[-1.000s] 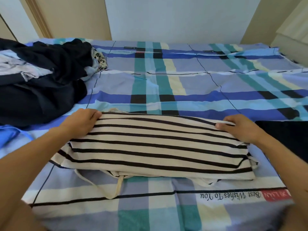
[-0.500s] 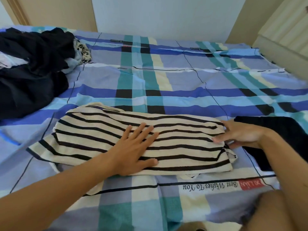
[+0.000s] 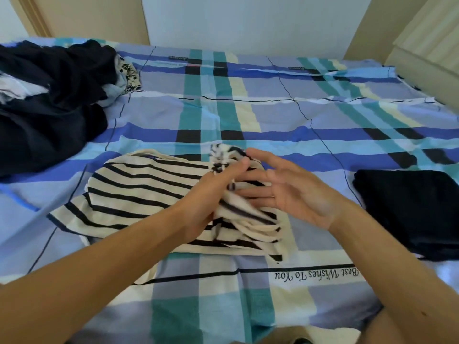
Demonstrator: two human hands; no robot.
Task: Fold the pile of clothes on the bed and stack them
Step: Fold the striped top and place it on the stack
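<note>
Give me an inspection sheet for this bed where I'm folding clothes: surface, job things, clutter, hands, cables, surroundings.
Surface: bed under a plaid sheet, lettering printed along the near edge.
Job's things: striped shirt in the middle, part folded, its right end raised and bunched between the hands; folded dark garment at the right; unfolded pile, mostly dark, at the far left.
Clutter: a thin blue strip at the left edge, unclear what it is.
Hands: left hand lies on the shirt, fingers out; right hand, fingers straight, against the raised end.
Cables: nothing seen.
Surroundings: white wall behind the bed, cream cabinet at the right.
</note>
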